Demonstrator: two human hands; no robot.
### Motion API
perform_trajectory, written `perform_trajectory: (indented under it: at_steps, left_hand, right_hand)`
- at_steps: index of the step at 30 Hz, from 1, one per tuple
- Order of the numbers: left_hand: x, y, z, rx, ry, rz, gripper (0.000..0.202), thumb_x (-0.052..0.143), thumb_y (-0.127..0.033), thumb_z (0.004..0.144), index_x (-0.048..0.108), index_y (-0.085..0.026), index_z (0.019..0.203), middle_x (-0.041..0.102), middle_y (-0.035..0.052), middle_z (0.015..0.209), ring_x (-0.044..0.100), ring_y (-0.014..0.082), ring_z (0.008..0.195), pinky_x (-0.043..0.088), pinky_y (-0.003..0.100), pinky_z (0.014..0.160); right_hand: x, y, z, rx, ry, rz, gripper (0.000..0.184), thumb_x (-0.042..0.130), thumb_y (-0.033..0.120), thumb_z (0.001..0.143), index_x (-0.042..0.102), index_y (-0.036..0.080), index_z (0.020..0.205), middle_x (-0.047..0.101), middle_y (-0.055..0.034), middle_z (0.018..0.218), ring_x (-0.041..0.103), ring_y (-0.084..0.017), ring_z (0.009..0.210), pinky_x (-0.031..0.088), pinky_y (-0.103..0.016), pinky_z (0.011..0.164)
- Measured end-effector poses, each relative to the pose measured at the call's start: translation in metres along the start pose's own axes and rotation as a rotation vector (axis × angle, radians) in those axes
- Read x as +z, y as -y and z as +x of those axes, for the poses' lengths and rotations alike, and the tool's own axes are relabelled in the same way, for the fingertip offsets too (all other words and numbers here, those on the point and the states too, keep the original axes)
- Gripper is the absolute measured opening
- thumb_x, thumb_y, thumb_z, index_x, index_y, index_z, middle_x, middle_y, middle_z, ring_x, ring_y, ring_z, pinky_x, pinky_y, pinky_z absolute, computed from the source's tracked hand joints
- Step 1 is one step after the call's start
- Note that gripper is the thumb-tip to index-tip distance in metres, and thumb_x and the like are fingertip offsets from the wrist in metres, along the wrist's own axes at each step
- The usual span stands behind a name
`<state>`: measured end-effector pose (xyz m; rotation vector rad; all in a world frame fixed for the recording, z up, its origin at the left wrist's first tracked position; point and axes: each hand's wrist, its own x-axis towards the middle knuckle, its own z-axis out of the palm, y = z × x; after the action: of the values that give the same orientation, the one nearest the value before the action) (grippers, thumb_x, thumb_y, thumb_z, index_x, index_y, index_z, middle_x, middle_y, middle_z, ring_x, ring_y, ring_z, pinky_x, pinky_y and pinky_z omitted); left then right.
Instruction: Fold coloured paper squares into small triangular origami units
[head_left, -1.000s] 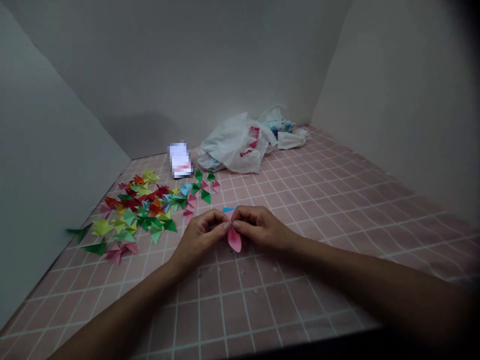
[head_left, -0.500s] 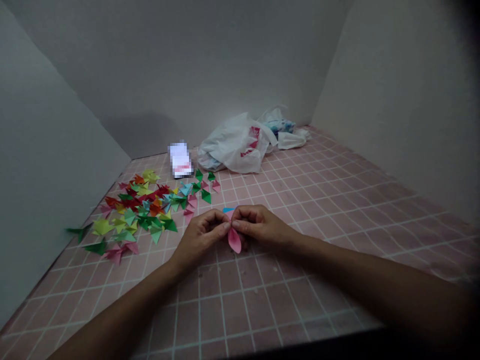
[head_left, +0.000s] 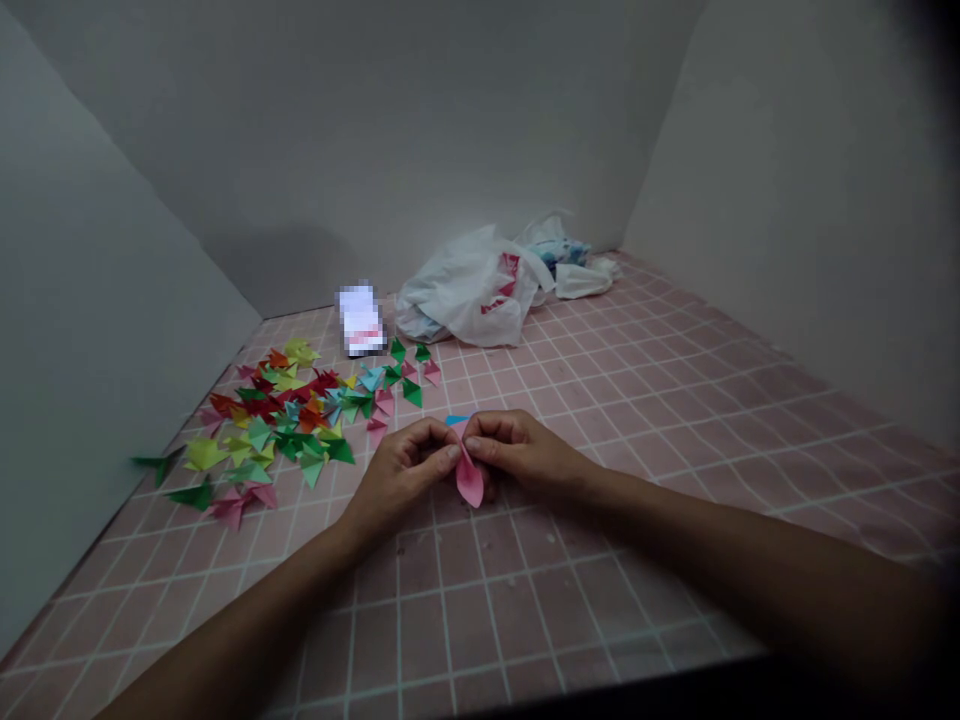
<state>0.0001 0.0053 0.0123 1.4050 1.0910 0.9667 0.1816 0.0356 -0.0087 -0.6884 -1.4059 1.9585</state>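
Note:
Between my two hands is a pink piece of folded paper (head_left: 470, 484), its rounded end pointing toward me. My left hand (head_left: 409, 463) pinches its left side between thumb and fingers. From the other side my right hand (head_left: 525, 450) grips it in the same way, so the fingers of both hands nearly meet. Behind the fingertips a bit of blue paper (head_left: 456, 420) shows; I cannot tell whether it is held or lies on the table. To the left lie several folded paper cranes (head_left: 292, 410) in green, yellow, red, orange, blue and pink.
A lit phone (head_left: 361, 318) leans upright behind the folded papers. White plastic bags (head_left: 472, 290) lie crumpled against the back wall. The pink checked tablecloth (head_left: 675, 400) covers the table, with walls at the left, back and right.
The pink paper has turned slightly and its lower end has opened wider between my fingers. My hands have hardly shifted.

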Motion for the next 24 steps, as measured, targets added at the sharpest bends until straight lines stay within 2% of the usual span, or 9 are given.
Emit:
perform_trajectory:
  at_steps: [17, 24]
  left_hand:
    - [-0.0005, 0.0016, -0.0019, -0.019, 0.012, -0.026, 0.020, 0.067, -0.035, 0.083, 0.063, -0.016, 0.082, 0.063, 0.0002, 0.074, 0.059, 0.0135, 0.068, 0.049, 0.026, 0.064]
    - [-0.0015, 0.0001, -0.0022, -0.003, 0.007, 0.008, 0.019, 0.067, -0.035, 0.083, 0.064, -0.016, 0.083, 0.062, 0.0008, 0.075, 0.059, 0.0139, 0.069, 0.048, 0.026, 0.065]
  right_hand:
    - [0.0004, 0.0006, -0.0008, -0.017, 0.015, 0.016, 0.032, 0.069, 0.046, 0.082, 0.056, 0.016, 0.076, 0.057, 0.0046, 0.057, 0.053, -0.008, 0.047, 0.043, -0.022, 0.049]
    - [0.0000, -0.0010, -0.0008, -0.009, 0.019, 0.022, 0.031, 0.069, 0.044, 0.084, 0.056, 0.017, 0.076, 0.057, 0.0049, 0.057, 0.053, -0.008, 0.048, 0.043, -0.021, 0.049]
